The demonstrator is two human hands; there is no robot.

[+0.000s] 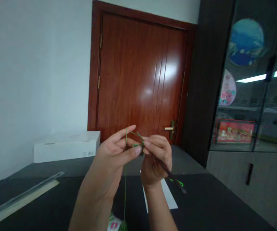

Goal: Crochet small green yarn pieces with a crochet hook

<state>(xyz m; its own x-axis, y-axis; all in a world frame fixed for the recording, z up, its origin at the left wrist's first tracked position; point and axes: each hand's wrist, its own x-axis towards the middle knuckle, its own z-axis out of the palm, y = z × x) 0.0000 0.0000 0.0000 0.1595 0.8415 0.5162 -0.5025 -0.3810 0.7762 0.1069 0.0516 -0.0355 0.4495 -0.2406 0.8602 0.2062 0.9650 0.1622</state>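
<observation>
Working green yarn (125, 179) at mid-frame, well above the dark bench (213, 205). Pinching the strand with the left hand (115, 149), thumb and fingers (131, 153) pressed together on it, index raised under a loop. Gripping a dark hook (173, 178) in the right hand (156, 157), fingers closed, shaft slanting toward 5 o'clock. Probably barely begun: only a tiny knot at the fingertips, with the strand dropping to the yarn ball (122, 226) at 6 o'clock. White paper (169, 195) beneath.
</observation>
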